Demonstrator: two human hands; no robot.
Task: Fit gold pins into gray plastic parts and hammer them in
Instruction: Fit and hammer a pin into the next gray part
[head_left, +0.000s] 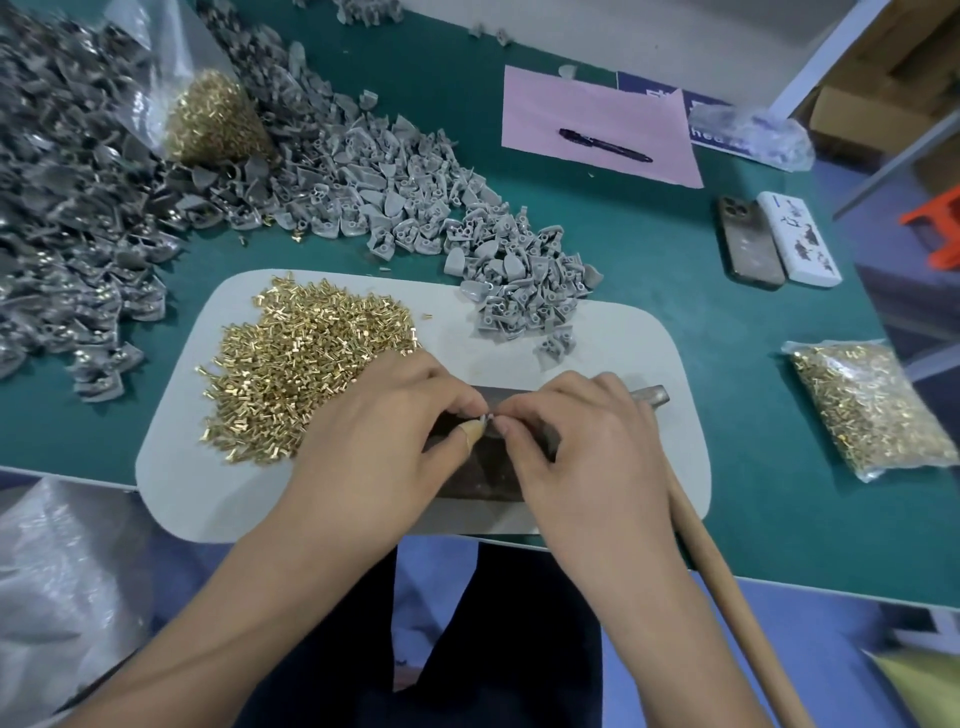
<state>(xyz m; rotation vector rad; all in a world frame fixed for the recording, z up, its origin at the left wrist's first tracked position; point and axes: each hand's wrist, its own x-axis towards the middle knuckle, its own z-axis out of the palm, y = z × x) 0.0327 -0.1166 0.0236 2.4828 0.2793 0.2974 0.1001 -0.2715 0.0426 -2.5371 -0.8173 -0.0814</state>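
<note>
My left hand (384, 436) and my right hand (576, 447) meet fingertip to fingertip over a dark metal block (483, 475) on the white mat (649, 358). Between the fingertips both hands pinch one small gray plastic part (487, 417), mostly hidden; whether a pin is in it I cannot tell. Loose gold pins (301, 364) lie heaped on the mat to the left of my left hand. A pile of gray plastic parts (524, 291) sits at the mat's far edge. The hammer lies under my right hand: its head (649, 397) pokes out right, its wooden handle (727, 587) runs toward me.
A long heap of gray parts (353, 171) and bagged parts (62, 208) fill the far left, with a cone of gold pins (213, 119). A bag of pins (867, 405) lies right. Two phones (774, 239), pink paper (597, 124) with a pen (605, 145) lie beyond.
</note>
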